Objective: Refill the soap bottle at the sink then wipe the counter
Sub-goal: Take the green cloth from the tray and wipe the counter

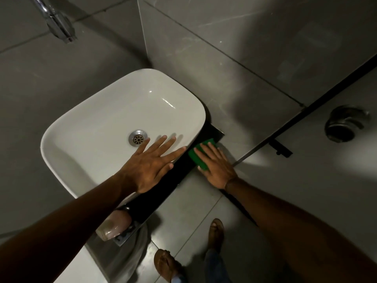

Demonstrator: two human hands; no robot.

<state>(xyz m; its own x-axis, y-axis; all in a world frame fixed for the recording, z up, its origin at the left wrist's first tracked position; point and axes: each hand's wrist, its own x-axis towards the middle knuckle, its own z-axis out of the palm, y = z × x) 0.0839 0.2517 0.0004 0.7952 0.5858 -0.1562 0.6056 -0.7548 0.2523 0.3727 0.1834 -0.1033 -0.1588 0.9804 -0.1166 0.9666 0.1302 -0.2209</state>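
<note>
A white basin (85, 127) sits on a narrow black counter (161, 190). My left hand (152, 163) lies flat with fingers spread across the basin's near right rim. My right hand (216, 164) presses flat on a green sponge (195, 153) at the counter's right end, beside the basin. A pinkish soap bottle (113, 224) stands on the counter's near left end, partly hidden under my left forearm. The drain (138, 137) shows in the basin's bottom.
A chrome tap (58, 23) hangs over the top left. Grey tiled walls enclose the basin. A dark-framed glass panel (306, 111) runs along the right, with a round metal fitting (344, 123) behind it. My sandalled feet (216, 231) stand on the tiled floor below.
</note>
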